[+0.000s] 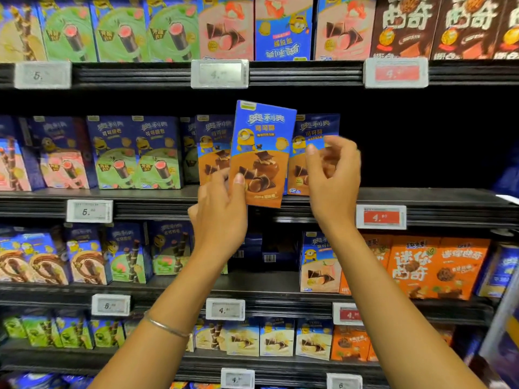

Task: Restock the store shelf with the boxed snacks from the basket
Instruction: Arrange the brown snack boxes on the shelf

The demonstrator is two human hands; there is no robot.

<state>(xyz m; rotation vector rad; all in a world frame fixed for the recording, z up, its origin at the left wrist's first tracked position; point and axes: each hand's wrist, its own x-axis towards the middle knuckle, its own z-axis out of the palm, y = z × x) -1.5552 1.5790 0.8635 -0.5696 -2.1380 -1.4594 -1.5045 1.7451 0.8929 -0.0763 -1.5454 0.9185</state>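
A blue-and-brown snack box (261,147) is gripped at its lower left corner by the left hand (222,209) and held slightly tilted before the shelf (421,197). A matching box (210,141) is seen standing behind it on the left. The right hand (334,175) is raised, fingers loosely curled, before the right-hand box (314,127). A thin bracelet (165,327) is worn on the left wrist.

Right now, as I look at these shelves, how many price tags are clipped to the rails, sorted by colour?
White price tags: 7
Red price tags: 3
Total: 10
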